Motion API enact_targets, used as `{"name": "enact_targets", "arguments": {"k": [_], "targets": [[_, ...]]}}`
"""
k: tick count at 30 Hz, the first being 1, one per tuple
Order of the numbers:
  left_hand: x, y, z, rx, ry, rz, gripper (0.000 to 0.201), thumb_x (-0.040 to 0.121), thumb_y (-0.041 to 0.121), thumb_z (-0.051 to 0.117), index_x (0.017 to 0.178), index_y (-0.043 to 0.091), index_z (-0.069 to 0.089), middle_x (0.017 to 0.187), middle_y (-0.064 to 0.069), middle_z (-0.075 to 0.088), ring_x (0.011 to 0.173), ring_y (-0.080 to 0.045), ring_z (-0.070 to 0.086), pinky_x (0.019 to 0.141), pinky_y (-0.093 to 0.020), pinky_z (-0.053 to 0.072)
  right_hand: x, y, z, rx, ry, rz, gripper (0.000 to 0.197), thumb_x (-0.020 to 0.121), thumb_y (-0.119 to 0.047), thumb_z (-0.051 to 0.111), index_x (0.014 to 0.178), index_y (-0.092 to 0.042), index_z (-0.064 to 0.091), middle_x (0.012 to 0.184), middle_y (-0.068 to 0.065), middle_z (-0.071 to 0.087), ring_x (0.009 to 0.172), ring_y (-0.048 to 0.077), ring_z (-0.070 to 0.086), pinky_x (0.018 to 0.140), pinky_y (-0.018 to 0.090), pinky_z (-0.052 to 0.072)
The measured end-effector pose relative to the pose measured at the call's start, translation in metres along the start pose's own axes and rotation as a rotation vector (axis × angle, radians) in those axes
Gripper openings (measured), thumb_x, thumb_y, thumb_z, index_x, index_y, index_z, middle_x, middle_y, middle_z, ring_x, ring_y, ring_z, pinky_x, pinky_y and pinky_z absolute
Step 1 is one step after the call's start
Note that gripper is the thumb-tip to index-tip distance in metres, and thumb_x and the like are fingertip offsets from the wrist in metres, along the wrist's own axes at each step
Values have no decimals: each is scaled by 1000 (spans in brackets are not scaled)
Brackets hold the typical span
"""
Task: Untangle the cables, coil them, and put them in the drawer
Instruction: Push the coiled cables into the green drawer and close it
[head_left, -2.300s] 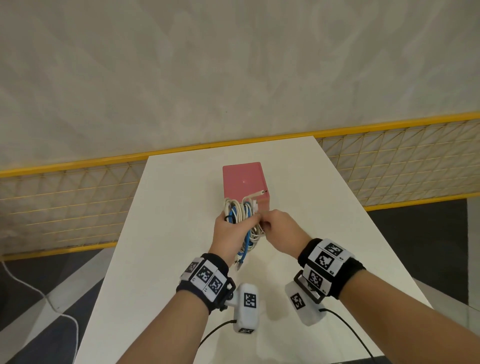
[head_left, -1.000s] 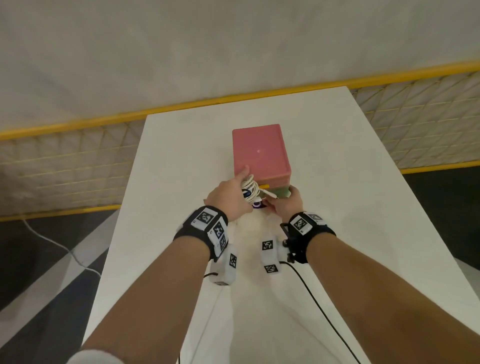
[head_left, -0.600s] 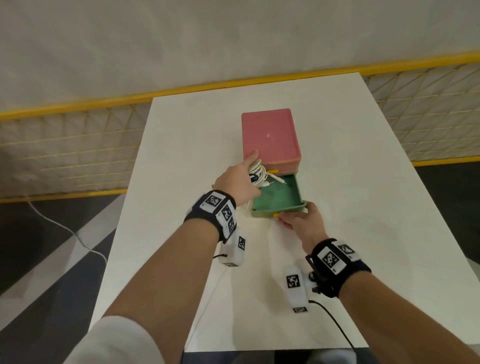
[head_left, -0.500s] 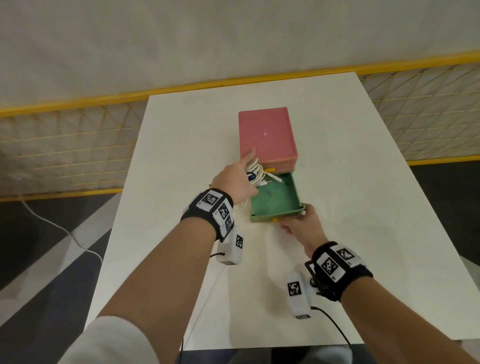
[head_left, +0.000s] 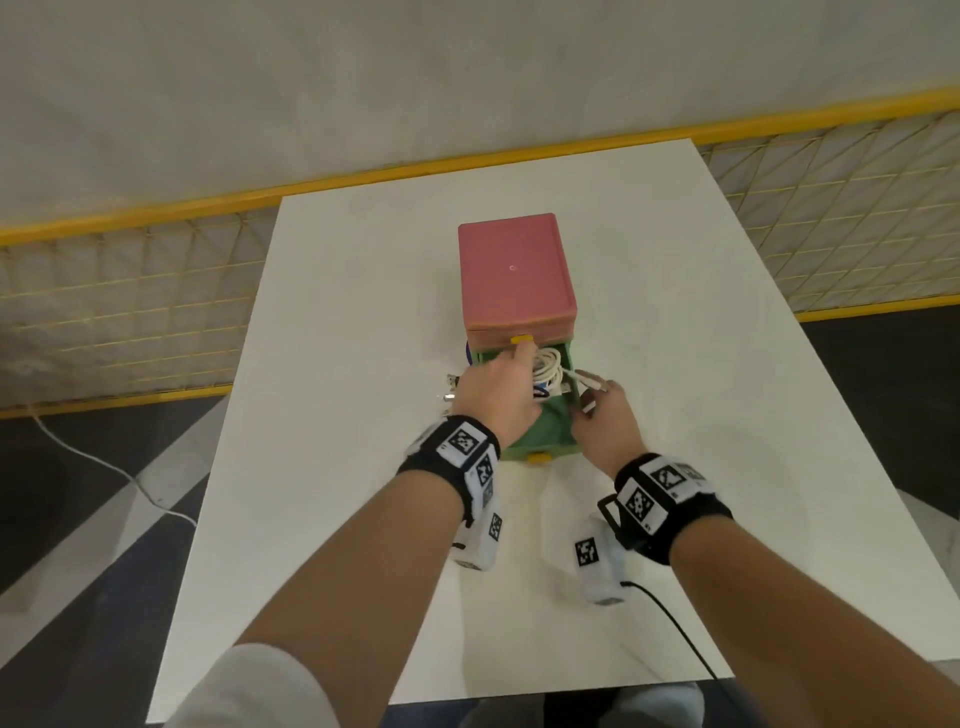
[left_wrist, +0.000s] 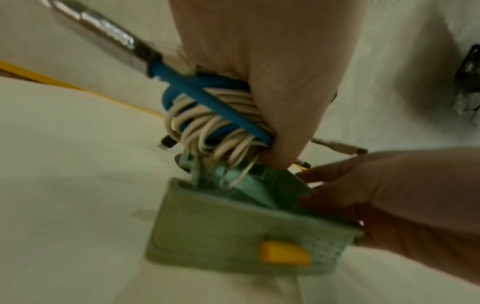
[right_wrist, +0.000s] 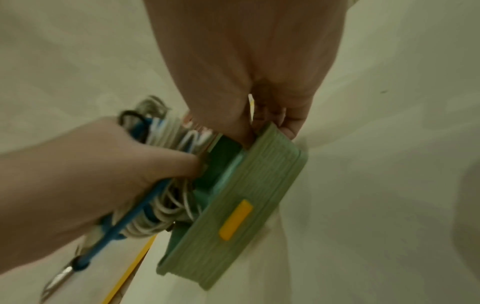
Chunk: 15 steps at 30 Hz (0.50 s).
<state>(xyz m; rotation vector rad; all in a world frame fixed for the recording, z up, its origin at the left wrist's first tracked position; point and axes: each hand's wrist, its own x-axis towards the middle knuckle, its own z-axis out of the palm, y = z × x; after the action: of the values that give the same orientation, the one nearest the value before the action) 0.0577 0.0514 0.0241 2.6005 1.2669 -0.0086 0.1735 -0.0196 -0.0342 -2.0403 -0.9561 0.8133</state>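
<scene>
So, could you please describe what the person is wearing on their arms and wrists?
Each wrist carries a black band bearing white tiles printed with black square-pattern markers. Under each hangs a white camera pod with its own marker; a black cable trails from the right one. The forearms are bare, with a white sleeve on the left.

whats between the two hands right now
The cable bundle and the green drawer's right wall: left hand holds the bundle, right hand grips the wall. Head view.

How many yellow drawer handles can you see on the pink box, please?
2: one yellow handle on the closed drawer just under the pink top, one yellow handle on the open green drawer's front. Hands may hide others.
</scene>
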Motion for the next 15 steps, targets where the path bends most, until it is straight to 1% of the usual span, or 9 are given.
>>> {"name": "enact_targets", "arguments": {"k": [3,5,8,9,10,11,12,13,15], "targets": [[9,13,15,163,-64,-38,32,87,11,59,117,8,47,110,-11,67,97,-32,66,76,-37,47,-4,7,1,88,17,-54,69,85,3,55,146,-10,25,124,14,49,90,19,51,83,30,46],[17,21,22,191,-88,-151,27,92,7,51,118,3,49,115,-12,66,104,-30,65,82,-37,47,-8,8,-1,80,-1,-110,80,84,2,55,150,-18,13,141,8,40,90,21,51,90,36,49],[34,24,27,122,-124,-367,27,99,16,41,123,5,49,122,-10,63,113,-27,61,87,-37,44,-16,7,-1,-151,-54,-303,75,91,-7,50,151,-29,11,156,-3,26,121,22,51,106,34,40],[39,24,27,102,-146,-424,29,100,19,39,124,7,49,123,-9,62,114,-26,60,88,-37,44,-17,5,0,-250,-77,-356,74,92,-9,49,151,-29,9,151,-1,36,122,22,51,103,32,42],[42,24,27,89,-169,-463,31,99,22,40,126,7,49,123,-8,62,114,-25,60,88,-37,43,-18,3,1,-332,-107,-367,75,92,-8,48,152,-27,6,132,4,54,112,25,55,91,31,46],[45,23,26,83,-201,-478,34,98,23,44,127,7,48,124,-7,61,115,-24,59,88,-37,44,-18,0,1,-393,-138,-343,77,91,-6,46,152,-24,3,100,4,60,94,27,56,78,30,44],[47,22,23,74,-240,-476,38,96,25,49,129,6,46,125,-8,60,115,-24,59,87,-36,45,-17,-3,2,-451,-163,-312,78,90,-4,45,152,-22,1,81,3,54,82,27,52,71,30,40],[47,20,19,61,-291,-453,46,93,26,56,130,3,44,124,-9,59,114,-25,60,87,-35,46,-15,-5,2,-508,-188,-292,78,90,-3,45,152,-18,0,79,6,54,79,28,51,70,31,38],[46,14,13,49,-404,-337,61,86,30,66,130,-3,40,120,-12,59,107,-27,62,82,-34,51,-10,-7,1,-610,-230,-281,76,89,-2,44,152,-12,3,94,17,62,91,31,56,75,32,40]]}}
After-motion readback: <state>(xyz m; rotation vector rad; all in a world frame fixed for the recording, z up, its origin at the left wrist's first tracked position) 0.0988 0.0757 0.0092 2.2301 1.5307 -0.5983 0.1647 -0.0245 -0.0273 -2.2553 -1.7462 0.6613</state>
